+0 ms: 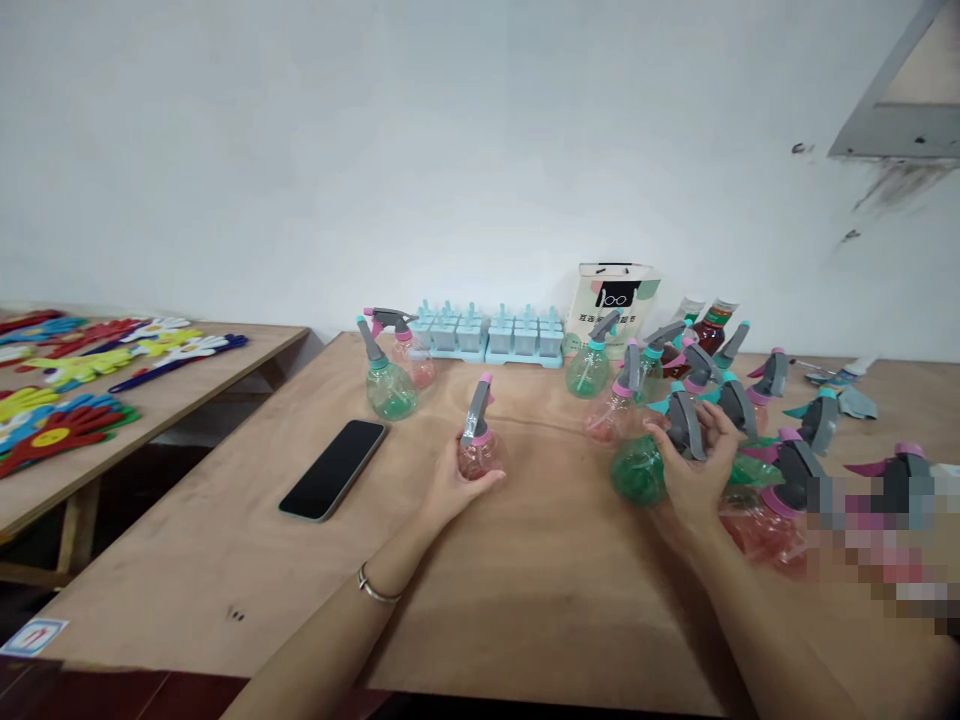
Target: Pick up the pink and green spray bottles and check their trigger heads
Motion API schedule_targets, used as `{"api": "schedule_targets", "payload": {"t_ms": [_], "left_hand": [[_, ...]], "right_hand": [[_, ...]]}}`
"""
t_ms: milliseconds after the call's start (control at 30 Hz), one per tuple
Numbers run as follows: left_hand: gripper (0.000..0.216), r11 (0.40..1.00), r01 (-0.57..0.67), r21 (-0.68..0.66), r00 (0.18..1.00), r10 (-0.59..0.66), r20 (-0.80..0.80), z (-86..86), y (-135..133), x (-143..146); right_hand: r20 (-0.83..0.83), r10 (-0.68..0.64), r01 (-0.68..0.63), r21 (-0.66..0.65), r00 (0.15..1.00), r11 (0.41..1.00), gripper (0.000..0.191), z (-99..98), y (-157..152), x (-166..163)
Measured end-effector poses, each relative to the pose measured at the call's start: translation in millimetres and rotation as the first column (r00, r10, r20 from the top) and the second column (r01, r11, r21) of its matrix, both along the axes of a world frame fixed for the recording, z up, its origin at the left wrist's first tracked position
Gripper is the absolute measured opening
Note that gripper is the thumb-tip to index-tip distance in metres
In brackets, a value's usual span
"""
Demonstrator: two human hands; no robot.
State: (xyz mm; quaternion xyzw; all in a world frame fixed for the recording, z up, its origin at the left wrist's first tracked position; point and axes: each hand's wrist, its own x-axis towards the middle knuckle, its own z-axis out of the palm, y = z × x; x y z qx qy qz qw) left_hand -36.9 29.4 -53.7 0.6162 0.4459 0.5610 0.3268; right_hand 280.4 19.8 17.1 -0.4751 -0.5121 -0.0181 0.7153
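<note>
My left hand (452, 489) is wrapped around the base of a small pink spray bottle (477, 447) with a grey trigger, standing upright on the wooden table (225, 560). My right hand (694, 468) grips a green spray bottle (640, 468) at its grey trigger head, the bottle tilted on the table. Several more pink and green spray bottles (739, 405) crowd the table to the right of that hand. Two more bottles (390, 380) stand at the far left of the table.
A black phone (334, 468) lies face up left of my left hand. Pale blue ice-pop moulds (491, 335) and a white box (613, 300) stand by the wall. A second table (187, 385) at the left carries several coloured hand clappers (67, 410).
</note>
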Motion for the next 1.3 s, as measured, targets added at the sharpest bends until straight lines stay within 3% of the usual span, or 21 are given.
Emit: {"api": "schedule_targets", "payload": {"t_ms": [100, 167, 267, 300, 333, 400, 467, 533, 633, 700, 800, 867, 933, 1000, 1067, 1100, 1167, 1300], "left_hand": [[0.077, 0.999, 0.039, 0.0, 0.999, -0.039, 0.011, -1.1, -0.5, -0.2], [0.077, 0.997, 0.076, -0.006, 0.997, -0.076, 0.009, -1.5, -1.7, 1.0], [0.076, 0.99, 0.141, -0.003, 0.99, -0.141, -0.024, -0.8, -4.9, 5.5], [0.076, 0.987, 0.163, 0.0, 0.986, -0.163, -0.042, -0.2, -6.3, 7.5], [0.076, 0.984, 0.18, 0.004, 0.982, -0.18, -0.064, 0.4, -7.8, 9.4], [0.078, 0.978, 0.209, 0.022, 0.971, -0.205, -0.121, 1.1, -10.5, 12.7], [0.08, 0.966, 0.253, 0.048, 0.953, -0.24, -0.187, 1.1, -12.2, 14.6], [0.079, 0.947, 0.316, 0.06, 0.917, -0.288, -0.278, 0.8, -12.8, 15.3], [0.075, 0.934, 0.351, 0.061, 0.855, -0.293, -0.427, 2.8, -13.4, 15.2], [0.079, 0.933, 0.352, 0.077, 0.825, -0.27, -0.497, 7.1, -14.7, 14.2], [0.085, 0.921, 0.37, 0.122, 0.788, -0.241, -0.567, 15.8, -15.5, 7.8], [0.078, 0.941, 0.272, 0.202, 0.82, -0.117, -0.56, 19.6, -10.7, -2.6], [0.069, 0.944, 0.01, 0.329, 0.883, 0.146, -0.446, 20.0, 1.7, -19.3], [0.071, 0.83, -0.357, 0.428, 0.863, 0.468, -0.188, 18.6, 20.7, -41.7], [0.078, 0.687, -0.609, 0.397, 0.755, 0.655, 0.025, 19.2, 42.1, -67.9], [0.083, 0.651, -0.664, 0.369, 0.717, 0.694, 0.067, 21.1, 52.3, -81.1], [0.095, 0.648, -0.701, 0.299, 0.693, 0.718, 0.066, 28.0, 69.9, -104.8], [0.108, 0.693, -0.704, 0.154, 0.705, 0.708, 0.036, 40.5, 95.1, -128.7]], "right_hand": [[0.047, 0.036, -0.039, 0.083, 0.998, 0.996, 0.079, -8.1, -1.4, 9.1], [0.151, -0.04, 0.006, 0.218, 0.988, 0.976, 0.079, -14.4, -7.9, 16.8], [0.392, -0.181, -0.048, 0.508, 0.902, 0.86, 0.064, -20.6, -26.2, 15.9], [0.479, -0.157, -0.125, 0.506, 0.864, 0.853, 0.056, -20.8, -32.7, 9.0], [0.531, -0.062, -0.193, 0.411, 0.845, 0.891, 0.049, -20.0, -38.2, -1.5], [0.554, 0.22, -0.291, 0.042, 0.803, 0.956, 0.045, -16.1, -42.8, -30.9], [0.443, 0.42, -0.358, -0.221, 0.792, 0.907, 0.051, -11.8, -36.9, -64.1], [0.307, 0.563, -0.432, -0.401, 0.768, 0.808, 0.071, -9.5, -23.1, -93.5], [0.136, 0.636, -0.507, -0.49, 0.76, 0.71, 0.095, -10.5, 0.6, -123.8], [0.069, 0.598, -0.506, -0.461, 0.798, 0.729, 0.096, -11.5, 12.5, -135.1], [0.0, 0.552, -0.5, -0.422, 0.834, 0.756, 0.081, -8.9, 22.7, -139.4], [-0.053, 0.562, -0.529, -0.421, 0.825, 0.737, 0.071, -3.7, 26.4, -135.2], [-0.105, 0.576, -0.556, -0.446, 0.811, 0.701, 0.061, 2.5, 29.9, -127.7], [-0.15, 0.59, -0.577, -0.493, 0.793, 0.65, 0.049, 7.4, 34.4, -120.1], [-0.21, 0.601, -0.611, -0.511, 0.771, 0.605, 0.04, 9.7, 39.3, -114.9], [-0.252, 0.605, -0.637, -0.503, 0.755, 0.585, 0.038, 10.2, 41.4, -113.7], [-0.363, 0.611, -0.706, -0.462, 0.703, 0.537, 0.038, 11.1, 43.2, -113.5], [-0.627, 0.594, -0.863, -0.38, 0.504, 0.332, 0.034, 17.8, 38.3, -115.8]]}}
